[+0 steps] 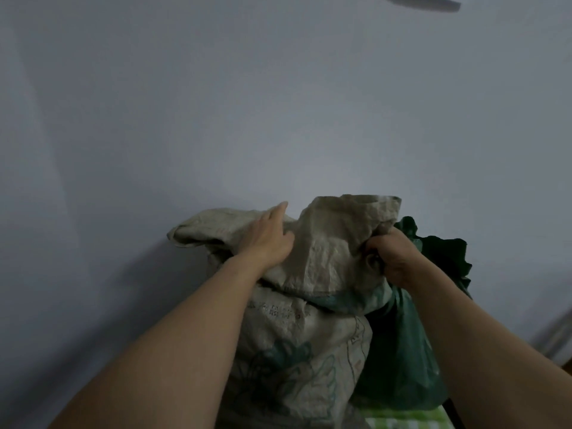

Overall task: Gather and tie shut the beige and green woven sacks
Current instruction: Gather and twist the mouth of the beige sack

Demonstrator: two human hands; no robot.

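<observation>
A green-and-white checked cloth (405, 420) peeks out at the bottom. The green sack (399, 360) sits on it, touching the beige sack (297, 360). What lies underneath is hidden.

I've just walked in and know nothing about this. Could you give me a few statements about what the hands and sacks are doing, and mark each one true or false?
1. The right hand grips a bunch of fabric at the top of the beige sack. True.
2. The beige sack is already knotted shut. False: its top is loose and crumpled, and no knot shows.
3. The green sack stands on the right of the beige sack, touching it. True.
4. The left hand holds a rope. False: it rests on the beige sack's fabric with its fingers fairly straight, and no rope shows.
</observation>
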